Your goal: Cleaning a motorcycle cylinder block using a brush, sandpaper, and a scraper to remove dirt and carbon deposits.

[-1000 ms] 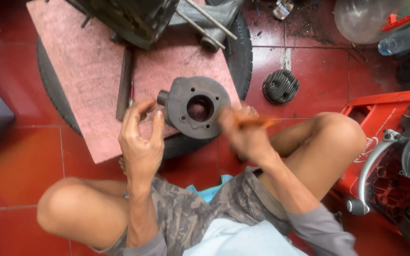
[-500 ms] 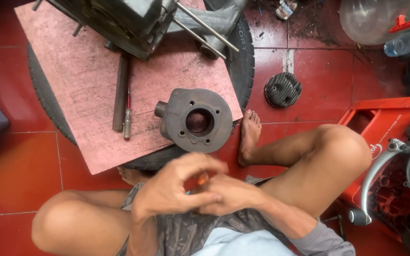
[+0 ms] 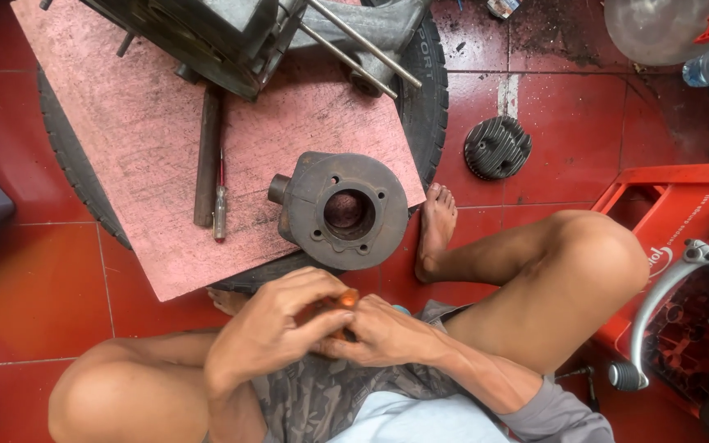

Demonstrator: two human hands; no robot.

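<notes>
Orange-handled tool pinched between left hand and right hand over the lap, off the pink board; cylinder barrel sits untouched at board's near edge, screwdriver lying toward its left side.

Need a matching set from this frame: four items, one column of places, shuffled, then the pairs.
Things:
1. engine cylinder
2. screwdriver
3. finned cylinder head
4. small orange object

Places:
A. on the red floor tiles, beyond the bare foot
B. held between the left hand and the right hand
C. at the near edge of the pink board, bore facing up
D. lying on the board beside a dark metal bar

Pairs: 1-C, 2-D, 3-A, 4-B
</notes>
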